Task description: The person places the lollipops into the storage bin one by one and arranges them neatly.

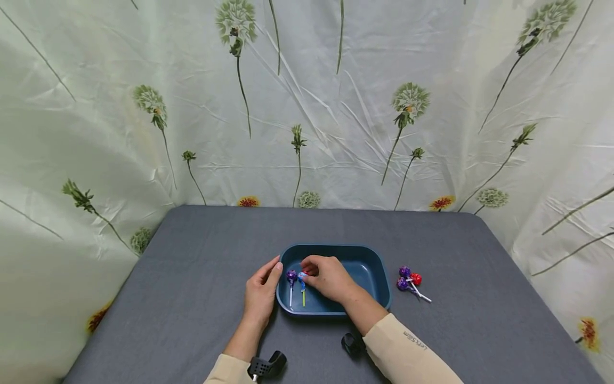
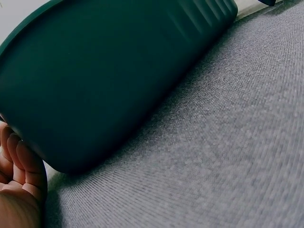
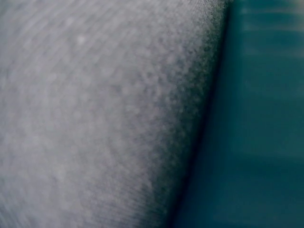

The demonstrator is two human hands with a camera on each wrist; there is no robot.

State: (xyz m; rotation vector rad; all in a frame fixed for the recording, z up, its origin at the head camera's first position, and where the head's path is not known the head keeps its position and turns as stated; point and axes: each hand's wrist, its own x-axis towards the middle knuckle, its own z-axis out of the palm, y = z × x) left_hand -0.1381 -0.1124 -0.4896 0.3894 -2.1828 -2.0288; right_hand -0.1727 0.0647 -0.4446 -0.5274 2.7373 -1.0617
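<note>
A dark blue tray (image 1: 371, 277) sits in the middle of the table. My left hand (image 1: 259, 293) holds the tray's left side, thumb and fingertips at the rim; the left wrist view shows its bent fingers (image 2: 27, 164) against the outer wall. My right hand (image 1: 331, 278) reaches into the tray and pinches the head of a blue lollipop (image 1: 303, 288) with a yellow stick; a bit of red shows by the fingertips. Just left of it, a purple lollipop (image 1: 291, 276) lies in the tray, its white stick towards me. The right wrist view misses the fingers.
To the tray's right, several lollipops lie bunched on the grey table (image 1: 211, 256): purple ones (image 1: 405, 272) and a red one (image 1: 416, 278). Black wrist bands (image 1: 266, 366) show at both forearms. A floral curtain (image 1: 336, 133) hangs behind the table.
</note>
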